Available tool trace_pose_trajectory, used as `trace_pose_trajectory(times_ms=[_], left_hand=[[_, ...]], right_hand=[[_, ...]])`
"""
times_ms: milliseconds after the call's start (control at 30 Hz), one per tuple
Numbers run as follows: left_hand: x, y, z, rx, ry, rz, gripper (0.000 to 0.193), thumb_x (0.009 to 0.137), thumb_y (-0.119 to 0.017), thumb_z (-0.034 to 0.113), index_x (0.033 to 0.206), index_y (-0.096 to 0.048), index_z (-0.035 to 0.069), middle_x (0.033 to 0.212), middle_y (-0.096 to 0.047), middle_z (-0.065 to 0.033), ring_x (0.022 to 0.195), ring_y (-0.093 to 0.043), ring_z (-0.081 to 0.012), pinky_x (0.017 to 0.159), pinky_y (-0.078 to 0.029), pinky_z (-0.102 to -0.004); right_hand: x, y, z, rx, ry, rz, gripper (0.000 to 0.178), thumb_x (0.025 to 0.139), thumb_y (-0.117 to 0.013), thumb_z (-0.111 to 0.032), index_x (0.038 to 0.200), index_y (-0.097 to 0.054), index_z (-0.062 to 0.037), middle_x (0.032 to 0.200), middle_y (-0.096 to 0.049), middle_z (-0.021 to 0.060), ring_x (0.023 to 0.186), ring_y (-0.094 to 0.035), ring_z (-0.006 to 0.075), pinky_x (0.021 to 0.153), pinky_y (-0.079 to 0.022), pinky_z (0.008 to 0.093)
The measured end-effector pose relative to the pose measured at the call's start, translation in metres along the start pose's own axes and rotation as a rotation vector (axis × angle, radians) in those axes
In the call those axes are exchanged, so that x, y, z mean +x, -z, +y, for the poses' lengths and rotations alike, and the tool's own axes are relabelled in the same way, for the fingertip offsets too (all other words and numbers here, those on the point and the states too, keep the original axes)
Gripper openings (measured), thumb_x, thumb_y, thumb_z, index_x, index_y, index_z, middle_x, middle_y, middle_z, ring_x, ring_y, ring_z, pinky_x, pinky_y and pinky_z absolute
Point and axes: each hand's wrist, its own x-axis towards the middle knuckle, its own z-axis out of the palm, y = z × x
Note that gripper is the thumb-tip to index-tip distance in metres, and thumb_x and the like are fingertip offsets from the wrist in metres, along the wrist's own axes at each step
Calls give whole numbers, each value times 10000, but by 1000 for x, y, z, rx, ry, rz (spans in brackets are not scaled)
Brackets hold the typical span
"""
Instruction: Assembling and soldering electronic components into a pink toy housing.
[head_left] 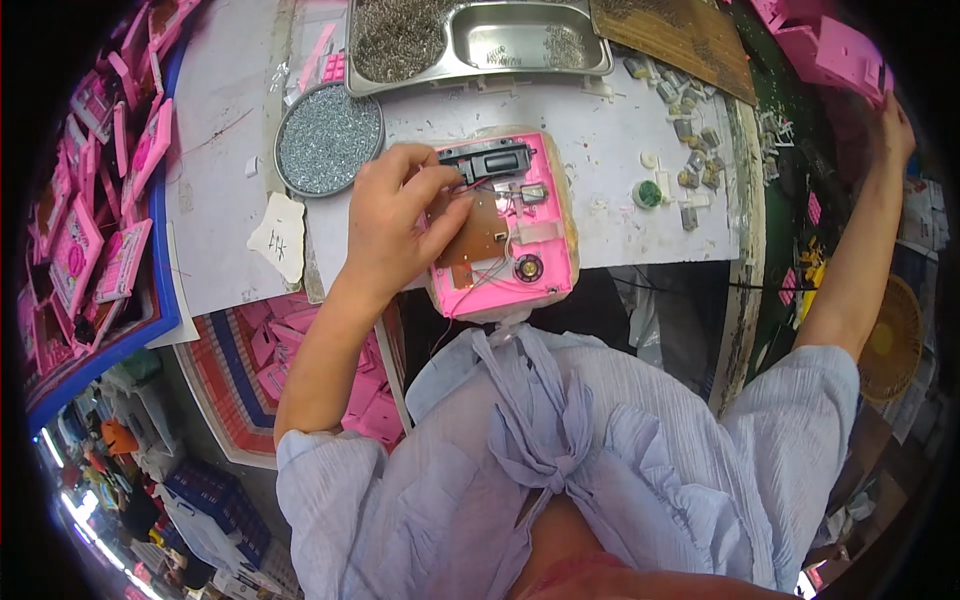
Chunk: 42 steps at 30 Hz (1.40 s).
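Observation:
A pink plastic casing [545,275] lies open in front of me, inner side up. Inside it sit a brown circuit board [478,232], a black plastic part [500,162], a small metal motor [533,194], a round speaker [528,267] and thin wires. My left hand [400,225] rests over the casing's left side, fingers curled and thumb near the board's upper edge; what is pinched there is hidden. Far to the right, my right arm is stretched out, and my right hand [893,135] grips the edge of a pink plastic shell [848,58] beside other pink pieces.
A round dish of small screws [330,140] and a metal tray of springs [480,75] stand behind the casing. Small motors [690,178] lie to the right, near a green reel [647,194]. A blue-edged bin [150,285] of pink parts stands left; a basket [225,385] sits below the table.

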Motion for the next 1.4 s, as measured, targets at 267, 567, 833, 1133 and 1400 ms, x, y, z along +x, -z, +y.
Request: trace_pose_trajectory(times_ms=[267, 567, 833, 1133, 1400], left_hand=[[1, 5, -5, 66, -71, -78, 157, 758, -780, 151, 871, -692, 88, 975, -615, -52, 883, -607, -248, 799, -430, -395], [59, 59, 43, -770, 217, -74, 480, 869, -734, 116, 1296, -575, -32, 1261, -629, -109, 1070, -621, -179, 889, -485, -313], [54, 81, 15, -1158, 425, 259, 343, 975, -652, 80, 1288, -578, -37, 1168, -695, -140, 1019, -700, -185, 874, -582, -319], [43, 43, 36, -1212, 670, 228, 496, 961, -680, 88, 1402, -482, -26, 1110, -694, -101, 949, -693, -162, 782, -586, -302], [46, 40, 40, -661, 349, 161, 692, 981, -645, 47, 1544, -265, -83, 753, -570, 14, 651, -493, -20, 529, -358, -183]], right_hand=[[-315, 67, -163, 554, 30, -206, 317, 1004, -624, -121, 1266, -627, 59, 1184, -676, 150, 989, -676, 224, 836, -570, 326], [-365, -46, -274, 450, 115, -1289, 436, 1012, -553, -282, 1314, -588, 31, 1084, -680, 112, 864, -618, 107, 725, -510, 229], [-430, -105, -357, 657, -184, -916, 461, 999, -633, -244, 1363, -530, 19, 1028, -682, 122, 826, -670, 138, 583, -545, 224], [-501, -80, -287, 868, -239, -1138, 574, 953, -662, -73, 1474, -430, -6, 877, -677, 65, 566, -516, 61, 474, -398, 213], [-491, -77, -284, 657, -18, -1030, 487, 969, -657, -116, 1408, -487, 8, 835, -658, 37, 717, -554, 97, 586, -442, 253]])
